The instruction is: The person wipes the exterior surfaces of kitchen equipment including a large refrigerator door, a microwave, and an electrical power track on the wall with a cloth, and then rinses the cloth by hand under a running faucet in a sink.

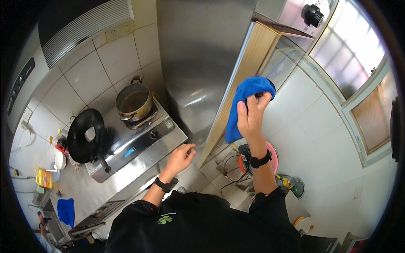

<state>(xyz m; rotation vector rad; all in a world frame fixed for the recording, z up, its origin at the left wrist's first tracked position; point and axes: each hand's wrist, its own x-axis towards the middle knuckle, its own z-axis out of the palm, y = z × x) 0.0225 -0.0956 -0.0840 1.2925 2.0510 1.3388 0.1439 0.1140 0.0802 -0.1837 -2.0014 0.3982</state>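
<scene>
My right hand (253, 118) holds a blue cloth (237, 109) up in front of a wood-coloured panel (250, 60) beside the white tiled wall. Something dark shows behind the cloth's upper edge, mostly hidden. My left hand (181, 158) is empty, its fingers apart and slightly bent, near the front right corner of the gas stove (142, 145). On the stove stand a two-handled metal pot (134, 102) and a black wok (85, 136). A second blue cloth (65, 212) lies on the steel counter at the lower left.
A tall stainless steel surface (196, 63) rises beyond the stove. On the floor at right are a pink basin (272, 156), dark cables and a gas cylinder (297, 187). A yellow bottle (43, 178) stands at the counter's back. Another person's arm (42, 229) shows at far lower left.
</scene>
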